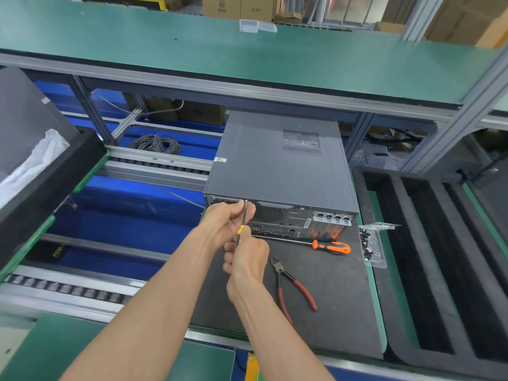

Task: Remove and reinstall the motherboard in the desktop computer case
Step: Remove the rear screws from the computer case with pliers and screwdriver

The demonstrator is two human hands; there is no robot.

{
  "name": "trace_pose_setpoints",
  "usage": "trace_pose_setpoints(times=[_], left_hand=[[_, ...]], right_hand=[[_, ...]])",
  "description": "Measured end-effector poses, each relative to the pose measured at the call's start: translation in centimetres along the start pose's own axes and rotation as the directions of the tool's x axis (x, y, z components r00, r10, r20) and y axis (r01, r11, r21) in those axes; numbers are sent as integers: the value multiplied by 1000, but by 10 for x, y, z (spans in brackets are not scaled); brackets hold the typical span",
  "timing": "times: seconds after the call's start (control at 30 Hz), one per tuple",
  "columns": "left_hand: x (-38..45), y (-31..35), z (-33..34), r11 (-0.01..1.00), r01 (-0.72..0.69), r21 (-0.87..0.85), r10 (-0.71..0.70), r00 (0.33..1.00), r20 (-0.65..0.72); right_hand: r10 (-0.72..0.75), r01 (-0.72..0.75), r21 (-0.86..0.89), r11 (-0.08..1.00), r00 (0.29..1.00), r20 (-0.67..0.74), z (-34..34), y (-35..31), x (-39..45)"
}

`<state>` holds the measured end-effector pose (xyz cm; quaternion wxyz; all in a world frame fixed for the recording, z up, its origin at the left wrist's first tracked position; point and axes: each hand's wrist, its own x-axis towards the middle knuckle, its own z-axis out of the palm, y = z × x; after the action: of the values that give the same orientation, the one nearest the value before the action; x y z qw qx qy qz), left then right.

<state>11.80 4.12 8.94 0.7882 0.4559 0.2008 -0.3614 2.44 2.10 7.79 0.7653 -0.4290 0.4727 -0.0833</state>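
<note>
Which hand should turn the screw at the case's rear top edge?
Right hand: it grips the yellow screwdriver handle. Left hand only steadies the shaft near the tip on the case.

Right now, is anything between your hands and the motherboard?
Yes. The case is closed: its side panel covers the top, so the motherboard is out of sight. The right hand holds a screwdriver at the rear top edge; the left hand steadies its shaft.
</note>
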Motion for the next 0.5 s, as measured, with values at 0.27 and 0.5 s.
trace_pose_setpoints(times=[0.27,0.5], left_hand=[[2,-3,-2,1000,-16,-19,16,1000,6],[0,-2,-3,1000,-14,-2,14,999,32]], right_hand=[[33,-33,-3,999,999,18,-1,-4,1],[54,-55,17,998,997,58,-2,-8,0]])
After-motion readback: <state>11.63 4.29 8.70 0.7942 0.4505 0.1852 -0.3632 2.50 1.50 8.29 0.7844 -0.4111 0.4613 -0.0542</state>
